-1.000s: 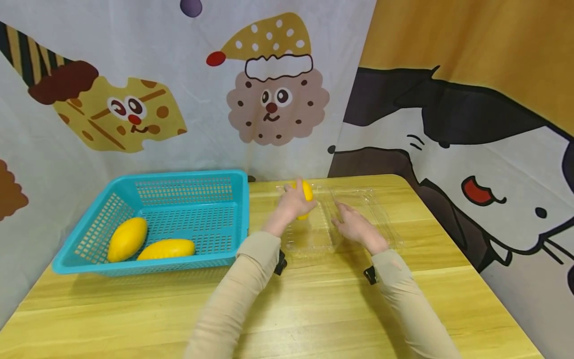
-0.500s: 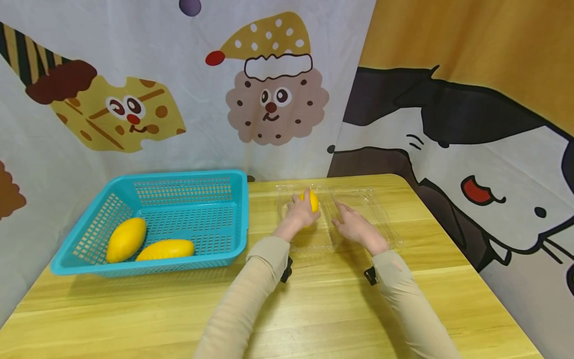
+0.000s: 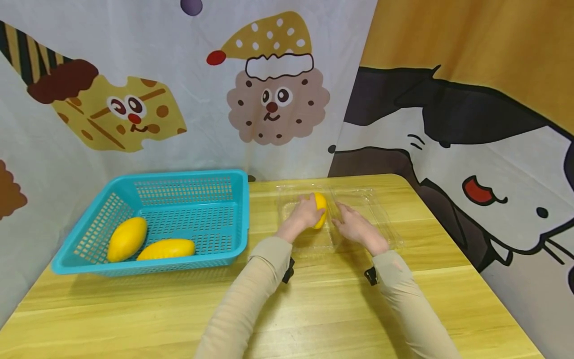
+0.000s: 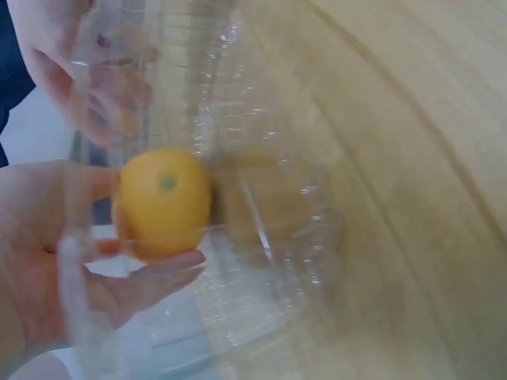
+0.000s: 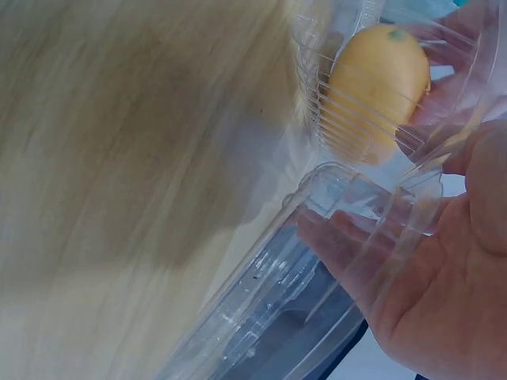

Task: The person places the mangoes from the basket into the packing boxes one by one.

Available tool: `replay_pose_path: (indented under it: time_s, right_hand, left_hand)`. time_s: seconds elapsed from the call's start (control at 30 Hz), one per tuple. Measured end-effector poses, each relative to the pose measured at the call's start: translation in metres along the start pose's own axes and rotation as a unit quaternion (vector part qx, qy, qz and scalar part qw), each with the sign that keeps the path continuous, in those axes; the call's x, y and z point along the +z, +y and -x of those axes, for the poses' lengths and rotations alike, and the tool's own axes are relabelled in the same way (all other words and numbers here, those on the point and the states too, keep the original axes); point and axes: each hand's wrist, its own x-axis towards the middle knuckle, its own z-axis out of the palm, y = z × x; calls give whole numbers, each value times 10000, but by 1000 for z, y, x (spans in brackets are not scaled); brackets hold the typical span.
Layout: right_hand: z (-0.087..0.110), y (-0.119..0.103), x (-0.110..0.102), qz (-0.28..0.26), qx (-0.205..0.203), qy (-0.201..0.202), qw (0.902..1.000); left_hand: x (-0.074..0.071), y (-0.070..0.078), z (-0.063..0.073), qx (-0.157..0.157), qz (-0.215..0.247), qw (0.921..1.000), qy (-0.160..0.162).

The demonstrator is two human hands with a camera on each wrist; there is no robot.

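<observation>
A yellow mango [image 3: 320,210] stands out in the left half of a clear plastic clamshell box [image 3: 366,200], which lies spread on the table. My left hand [image 3: 306,212] holds it from the left, with thumb and fingers around its sides. In the left wrist view the mango [image 4: 165,204] shows a green spot at its end, seen through the plastic. My right hand [image 3: 356,225] is at the fold between the box's halves. In the right wrist view its thumb and fingers [image 5: 348,245] lie on either side of that clear ridge, pinching it.
To the left stands a turquoise perforated basket [image 3: 244,214] with two more mangoes [image 3: 127,239] near its front left corner. The wooden table [image 3: 314,309] ends at a cartoon-printed cloth [image 3: 179,30] behind.
My left hand has moved the mango slightly right and toward me, down into the left half of the box. The right hand has stayed at the fold.
</observation>
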Motion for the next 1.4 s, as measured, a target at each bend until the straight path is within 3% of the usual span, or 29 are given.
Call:
replay_pose_path:
  time_s: [0.27,0.53,0.87,1.13,1.4]
  right_hand:
    - [-1,-1,1,43,-27,1,10000]
    - [0,-1,-1,23,11,1,10000]
    - [0,0,0,-34,-28,-7,10000]
    - [0,-1,0,-17,-42,-29,10000]
    - [1,-1,1,-55,-42,-29,10000]
  left_hand:
    - [-17,6,4,228,-363,9991,-55]
    - [-45,12,10,722,-810,9941,-52]
    - [-85,7,17,523,-1214,9890,-658]
    - [-125,-12,29,498,-1615,9845,-462]
    - [-162,-55,33,-164,-1514,9881,-201]
